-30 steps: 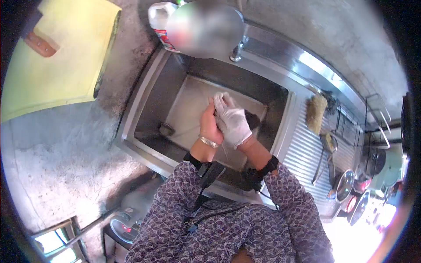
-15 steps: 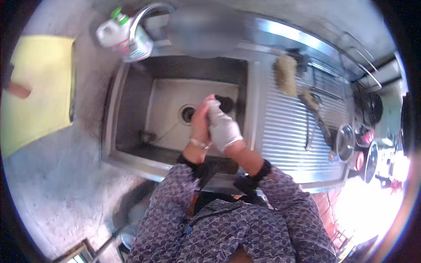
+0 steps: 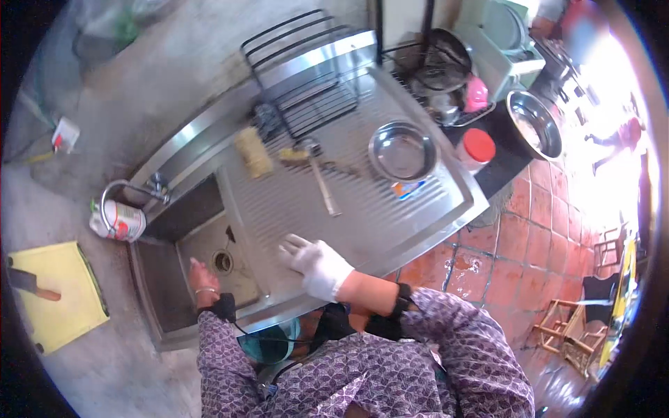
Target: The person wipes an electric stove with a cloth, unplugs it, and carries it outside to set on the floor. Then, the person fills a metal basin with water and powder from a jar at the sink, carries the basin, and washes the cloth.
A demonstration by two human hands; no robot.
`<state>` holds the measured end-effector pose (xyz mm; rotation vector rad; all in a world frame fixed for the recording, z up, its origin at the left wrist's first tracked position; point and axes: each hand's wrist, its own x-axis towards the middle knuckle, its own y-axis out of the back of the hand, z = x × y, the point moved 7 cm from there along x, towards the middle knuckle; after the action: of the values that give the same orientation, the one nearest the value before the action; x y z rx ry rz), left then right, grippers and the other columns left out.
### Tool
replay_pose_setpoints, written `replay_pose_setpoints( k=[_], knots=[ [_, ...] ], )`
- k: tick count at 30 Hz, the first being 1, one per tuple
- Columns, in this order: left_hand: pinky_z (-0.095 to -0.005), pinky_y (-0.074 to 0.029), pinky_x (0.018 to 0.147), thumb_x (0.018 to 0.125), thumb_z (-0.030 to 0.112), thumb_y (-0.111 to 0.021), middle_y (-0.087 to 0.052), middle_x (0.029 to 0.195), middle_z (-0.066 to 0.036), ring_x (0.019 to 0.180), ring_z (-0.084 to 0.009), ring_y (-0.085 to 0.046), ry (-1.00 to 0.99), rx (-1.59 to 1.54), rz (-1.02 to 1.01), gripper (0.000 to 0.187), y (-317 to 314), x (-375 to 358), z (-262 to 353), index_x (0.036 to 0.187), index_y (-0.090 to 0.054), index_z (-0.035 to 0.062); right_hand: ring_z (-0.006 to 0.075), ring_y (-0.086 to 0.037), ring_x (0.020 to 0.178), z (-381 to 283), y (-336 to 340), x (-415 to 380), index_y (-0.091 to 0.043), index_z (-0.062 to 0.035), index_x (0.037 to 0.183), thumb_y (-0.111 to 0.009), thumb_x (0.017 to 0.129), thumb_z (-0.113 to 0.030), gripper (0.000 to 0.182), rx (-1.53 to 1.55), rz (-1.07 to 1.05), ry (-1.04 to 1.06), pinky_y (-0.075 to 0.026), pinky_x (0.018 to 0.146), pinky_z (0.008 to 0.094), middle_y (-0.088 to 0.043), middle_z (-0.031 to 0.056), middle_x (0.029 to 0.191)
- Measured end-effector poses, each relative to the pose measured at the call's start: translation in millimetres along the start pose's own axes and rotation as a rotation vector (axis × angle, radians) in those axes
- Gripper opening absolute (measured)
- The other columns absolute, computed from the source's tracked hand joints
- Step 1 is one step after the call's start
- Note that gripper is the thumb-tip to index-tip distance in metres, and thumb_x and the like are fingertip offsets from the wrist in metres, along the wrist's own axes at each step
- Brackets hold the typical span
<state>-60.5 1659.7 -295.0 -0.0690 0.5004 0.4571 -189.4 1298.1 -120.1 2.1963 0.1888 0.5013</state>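
Note:
My left hand [image 3: 203,276], bare with a bracelet at the wrist, hangs over the steel sink basin [image 3: 174,292] beside the drain [image 3: 222,262]. Its fingers point away from me, and nothing shows in them. A small dark thing, too small to name, lies near the drain. My right hand [image 3: 320,269] wears a white glove and hovers over the front of the ribbed drainboard [image 3: 376,230], fingers apart and holding nothing. Closest ahead of it is a long-handled tool [image 3: 325,188], possibly a ladle. A yellow sponge [image 3: 254,152] lies farther back on the board.
A black wire rack [image 3: 313,104] and a metal bowl [image 3: 403,150] stand on the drainboard. Left of the sink are a white jug [image 3: 122,221] and a yellow cutting board [image 3: 66,299] with a knife [image 3: 35,284]. A red-lidded jar [image 3: 477,148] stands right; a person is far off.
My hands, pressed together over the basin before, have parted. The gloved right one is now over the drainboard, the left still at the sink. The view has swung right.

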Motion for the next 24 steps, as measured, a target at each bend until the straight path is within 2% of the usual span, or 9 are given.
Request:
replay_pose_setpoints(
  k=[4,6,7,10,12,15,18,20,24],
  knots=[
    [-0.0288,-0.021,0.030,0.085,0.051,-0.049,-0.025,0.044,0.003,0.032,-0.0125,-0.026,-0.103,0.182,0.259,0.044,-22.0,-59.7,7.2,0.061,-0.043,0.0143,0.0334,-0.053,0.103,65.4,82.4,-137.4,-0.055,-0.0014,0.103,-0.053,0.072,-0.012,0.032,0.057,0.140,-0.173,-0.047,0.082,0.0399,-0.058,0.0166,0.104],
    [-0.0273,-0.024,0.030,0.084,0.054,-0.047,-0.031,0.044,0.002,0.032,-0.0125,-0.030,-0.147,0.252,0.236,0.048,-34.8,-84.2,11.0,0.060,-0.041,0.0137,0.0336,-0.057,0.095,94.8,124.2,-213.3,-0.056,-0.0019,0.093,-0.053,0.074,-0.007,0.020,0.147,0.295,-0.363,-0.049,0.075,0.0378,-0.060,0.0158,0.096],
    [-0.0265,-0.025,0.030,0.084,0.056,-0.046,-0.034,0.044,0.001,0.032,-0.0129,-0.033,-0.155,0.264,0.107,0.048,-52.4,-92.8,10.9,0.063,-0.042,0.0130,0.0333,-0.058,0.092,113.9,131.1,-257.1,-0.056,-0.0011,0.092,-0.053,0.075,-0.008,0.019,0.078,0.245,-0.438,-0.049,0.075,0.0373,-0.060,0.0168,0.097],
    [-0.0257,-0.033,0.032,0.085,0.052,-0.047,-0.045,0.050,-0.002,0.037,-0.0134,-0.044,-0.174,0.280,-0.286,0.044,-145.3,-151.8,13.6,0.074,-0.048,0.0094,0.0321,-0.059,0.091,153.1,148.3,-401.7,-0.060,-0.0050,0.102,-0.055,0.079,-0.015,0.025,-0.014,0.422,-0.786,-0.049,0.076,0.0360,-0.061,0.0158,0.099],
    [-0.0259,-0.039,0.036,0.087,0.041,-0.051,-0.051,0.060,-0.004,0.046,-0.0133,-0.050,-0.262,0.419,-0.574,0.035,-224.3,-236.2,10.8,0.081,-0.052,0.0071,0.0274,-0.061,0.090,165.9,161.6,-479.3,-0.063,-0.0089,0.103,-0.056,0.082,-0.019,0.024,-0.022,0.456,-1.179,-0.048,0.080,0.0324,-0.063,0.0138,0.098],
    [-0.0255,-0.044,0.043,0.087,0.031,-0.053,-0.055,0.071,-0.007,0.059,-0.0143,-0.056,-0.091,0.455,-1.087,0.027,-338.7,-378.6,-36.4,0.089,-0.054,0.0045,0.0237,-0.062,0.090,173.5,175.0,-545.1,-0.063,-0.0118,0.105,-0.056,0.084,-0.022,0.024,0.036,0.561,-1.393,-0.049,0.079,0.0296,-0.063,0.0122,0.098],
    [-0.0257,-0.046,0.049,0.089,0.028,-0.051,-0.057,0.080,-0.009,0.063,-0.0150,-0.057,0.098,0.523,-1.422,0.025,-437.2,-490.8,-97.8,0.096,-0.052,0.0031,0.0215,-0.062,0.090,188.3,195.4,-558.5,-0.061,-0.0128,0.108,-0.058,0.083,-0.024,0.028,0.128,0.587,-1.424,-0.048,0.078,0.0285,-0.063,0.0117,0.100],
    [-0.0288,-0.046,0.052,0.091,0.025,-0.045,-0.058,0.081,-0.012,0.061,-0.0185,-0.057,0.198,0.492,-1.591,0.026,-497.3,-546.3,-145.1,0.104,-0.048,0.0025,0.0285,-0.060,0.091,200.3,218.1,-552.7,-0.061,-0.0132,0.108,-0.053,0.085,-0.028,0.029,0.225,0.680,-1.346,-0.047,0.079,0.0337,-0.063,0.0121,0.097],
    [-0.0337,-0.049,0.064,0.092,0.023,-0.045,-0.056,0.095,-0.014,0.075,-0.0194,-0.058,0.359,0.519,-1.829,0.034,-597.7,-641.6,-239.1,0.120,-0.040,0.0056,0.0212,-0.062,0.086,249.2,269.7,-561.0,-0.057,-0.0139,0.116,-0.059,0.083,-0.022,0.035,0.219,0.728,-1.218,-0.047,0.077,0.0273,-0.064,0.0114,0.096]
  ],
)
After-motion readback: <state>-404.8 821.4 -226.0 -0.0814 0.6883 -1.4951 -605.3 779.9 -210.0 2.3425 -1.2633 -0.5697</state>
